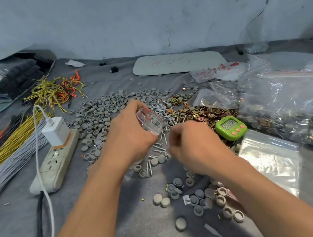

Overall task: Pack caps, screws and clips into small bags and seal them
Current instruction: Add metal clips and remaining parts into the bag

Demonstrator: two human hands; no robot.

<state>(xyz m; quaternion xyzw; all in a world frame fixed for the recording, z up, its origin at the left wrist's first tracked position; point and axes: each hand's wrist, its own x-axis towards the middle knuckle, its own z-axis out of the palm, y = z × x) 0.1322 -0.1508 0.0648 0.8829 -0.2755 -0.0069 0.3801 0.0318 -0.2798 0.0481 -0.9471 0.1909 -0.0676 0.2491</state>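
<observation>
My left hand (130,129) grips a small clear zip bag (150,122), held open above the table with some grey caps inside. My right hand (191,143) hovers just right of it, blurred, with fingers curled; what it holds is hidden. A big heap of grey caps (98,116) lies behind my left hand. Silver screws (163,110) are scattered under and behind the bag. Brass clips (202,112) form a pile to the right. More loose caps (198,196) lie near my right forearm.
A white power strip (58,160) with a charger lies at left, beside bundles of grey, yellow and orange wires (6,149). A green timer (231,127) sits right of my hands. Empty zip bags (271,158) and filled bags (295,102) cover the right side.
</observation>
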